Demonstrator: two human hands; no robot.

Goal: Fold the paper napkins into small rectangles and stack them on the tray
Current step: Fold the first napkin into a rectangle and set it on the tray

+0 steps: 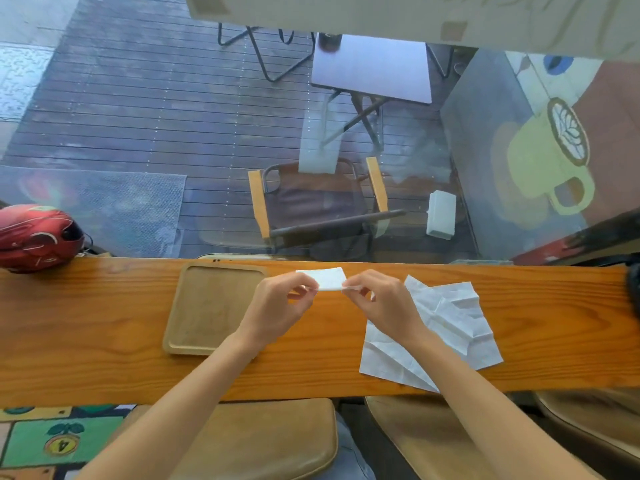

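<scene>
A small folded white napkin (327,278) is held just above the wooden counter, near its far edge. My left hand (282,303) pinches the napkin's near left edge and my right hand (381,301) pinches its near right edge. A square wooden tray (194,341) lies on the counter left of my hands, with nothing on it. Unfolded, creased white napkins (446,327) lie spread on the counter to the right, partly hidden under my right forearm.
The long wooden counter (86,323) runs along a glass window. A red helmet (38,235) rests at its far left end. Brown padded stools (270,441) stand below the counter's near edge. A dark object sits at the counter's right end.
</scene>
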